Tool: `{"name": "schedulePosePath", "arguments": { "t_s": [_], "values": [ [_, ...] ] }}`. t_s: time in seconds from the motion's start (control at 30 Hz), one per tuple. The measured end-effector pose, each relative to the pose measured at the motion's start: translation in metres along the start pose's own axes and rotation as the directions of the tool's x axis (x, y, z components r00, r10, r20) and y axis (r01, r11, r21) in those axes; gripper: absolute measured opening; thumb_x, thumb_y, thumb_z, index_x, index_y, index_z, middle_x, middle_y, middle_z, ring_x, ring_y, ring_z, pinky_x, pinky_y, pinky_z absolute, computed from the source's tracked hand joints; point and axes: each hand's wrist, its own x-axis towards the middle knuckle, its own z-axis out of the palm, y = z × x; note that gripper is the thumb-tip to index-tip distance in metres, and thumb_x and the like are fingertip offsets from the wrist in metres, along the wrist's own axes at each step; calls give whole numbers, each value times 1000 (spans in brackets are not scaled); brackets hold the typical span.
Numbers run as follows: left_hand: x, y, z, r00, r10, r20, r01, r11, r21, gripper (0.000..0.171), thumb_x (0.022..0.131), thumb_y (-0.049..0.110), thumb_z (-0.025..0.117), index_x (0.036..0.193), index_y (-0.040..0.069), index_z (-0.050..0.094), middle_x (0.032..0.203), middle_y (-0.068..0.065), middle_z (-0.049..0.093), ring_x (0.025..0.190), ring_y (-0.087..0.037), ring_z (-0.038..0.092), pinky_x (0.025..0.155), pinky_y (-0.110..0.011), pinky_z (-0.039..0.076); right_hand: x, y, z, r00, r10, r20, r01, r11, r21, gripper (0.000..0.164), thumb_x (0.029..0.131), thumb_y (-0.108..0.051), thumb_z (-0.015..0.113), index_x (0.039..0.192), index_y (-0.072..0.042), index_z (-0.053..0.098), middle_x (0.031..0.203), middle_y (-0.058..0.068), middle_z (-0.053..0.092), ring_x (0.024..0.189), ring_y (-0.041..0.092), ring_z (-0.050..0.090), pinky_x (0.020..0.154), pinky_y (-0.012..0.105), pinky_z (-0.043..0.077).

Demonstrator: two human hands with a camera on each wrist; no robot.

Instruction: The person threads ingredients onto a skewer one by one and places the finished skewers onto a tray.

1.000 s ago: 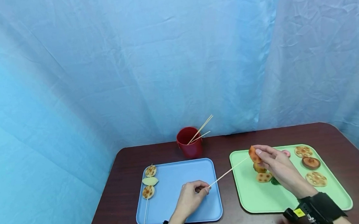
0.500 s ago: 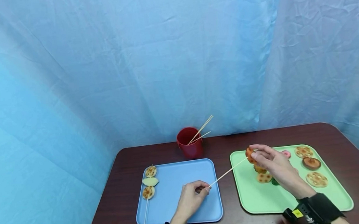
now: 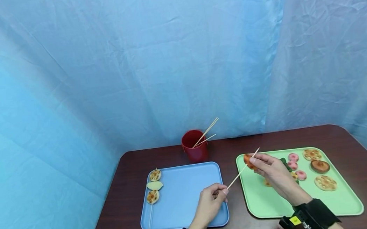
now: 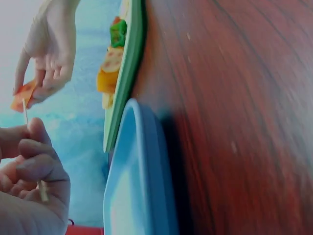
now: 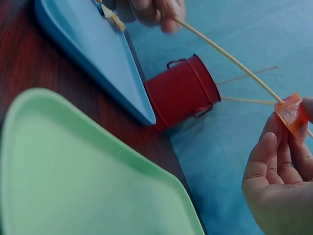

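Note:
My left hand (image 3: 210, 201) pinches a thin wooden skewer (image 3: 237, 177) near its lower end, at the blue tray's right edge. The fingers of my right hand (image 3: 277, 177) pinch an orange-brown food piece (image 3: 248, 161) over the left side of the green tray (image 3: 264, 206). The skewer runs through this piece, and its pointed tip sticks out beyond it, up and to the right. In the right wrist view the orange piece (image 5: 292, 116) shows a pale, rough face, with the skewer (image 5: 230, 58) entering its edge.
On the blue tray (image 3: 184, 226) lies a finished-looking skewer of two round slices and a pale green piece (image 3: 154, 185). Behind stands a red bucket (image 3: 196, 154) with several skewers. Pink rings (image 3: 300, 175), round slices (image 3: 325, 183) and a brown mushroom-like piece (image 3: 320, 166) sit on the green tray.
The orange-brown piece has slid onto the skewer, whose tip now shows past it. My right hand has moved left and slightly down; my left hand has moved right.

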Motion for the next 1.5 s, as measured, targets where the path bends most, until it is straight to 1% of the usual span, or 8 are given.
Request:
{"name": "schedulePosePath", "arguments": {
  "t_s": [0.07, 0.17, 0.3, 0.53, 0.9, 1.13, 1.3, 1.5],
  "values": [
    [1, 3, 4, 999, -20, 34, 22, 998, -61, 17, 100, 9, 65, 106, -5, 73, 73, -11, 69, 61, -16, 64, 55, -15, 44, 0, 1, 5, 1000, 2, 6, -2, 1000, -8, 47, 104, -32, 65, 135, 2, 56, 120, -2, 66, 106, 11, 64, 92, 30, 55],
    [4, 7, 9, 995, -85, 55, 91, 989, -117, 19, 100, 7, 63, 108, -8, 72, 73, -5, 68, 60, -8, 59, 55, -16, 46, -1, 3, 11, 1000, 13, 12, -13, 999, -39, 54, 104, -32, 65, 139, 6, 52, 123, -1, 64, 106, 10, 64, 91, 30, 54],
    [9, 10, 15, 986, -167, 14, 168, 974, -150, 20, 97, 10, 64, 102, -6, 73, 72, 5, 65, 60, -6, 54, 55, -17, 44, -3, 7, 20, 1000, 21, 14, -20, 997, -74, 51, 103, -31, 66, 136, 6, 56, 122, 1, 68, 105, 11, 64, 91, 30, 53],
    [14, 14, 24, 967, -251, -46, 233, 943, -236, 14, 93, 10, 65, 93, -1, 74, 67, 5, 60, 56, -7, 46, 52, -18, 38, -5, 16, 34, 1000, 0, 31, 4, 991, -134, 45, 100, -31, 70, 129, 4, 64, 118, 10, 72, 104, 13, 68, 92, 38, 56],
    [16, 17, 28, 957, -280, -70, 248, 922, -297, 14, 93, 11, 66, 91, -2, 71, 67, 4, 58, 56, -6, 47, 52, -19, 36, -12, 22, 43, 993, -26, 117, 46, 983, -176, 34, 100, -30, 71, 115, 1, 70, 115, 13, 73, 102, 21, 69, 92, 41, 55],
    [15, 14, 27, 958, -280, -65, 246, 915, -321, 15, 95, 11, 66, 93, -2, 72, 68, 4, 59, 57, -6, 47, 53, -19, 37, -11, 18, 30, 994, -9, 106, 35, 970, -242, 47, 101, -35, 69, 132, 0, 64, 126, 14, 69, 111, 23, 68, 93, 41, 56],
    [13, 10, 21, 958, -278, -76, 239, 913, -330, 16, 95, 10, 65, 96, -5, 72, 69, 3, 60, 58, -7, 48, 55, -18, 37, -10, 11, -2, 996, -59, 61, 79, 909, -410, 54, 101, -42, 66, 138, -2, 62, 127, 16, 68, 113, 28, 68, 87, 40, 57],
    [11, 6, 16, 957, -284, -66, 249, 915, -319, 17, 95, 9, 65, 97, -6, 72, 69, 3, 60, 58, -7, 47, 54, -18, 36, -11, 12, -40, 975, -207, 86, 213, 731, -649, 41, 101, -36, 68, 127, -4, 70, 112, 6, 75, 92, 13, 70, 72, 28, 56]
  ]
}}
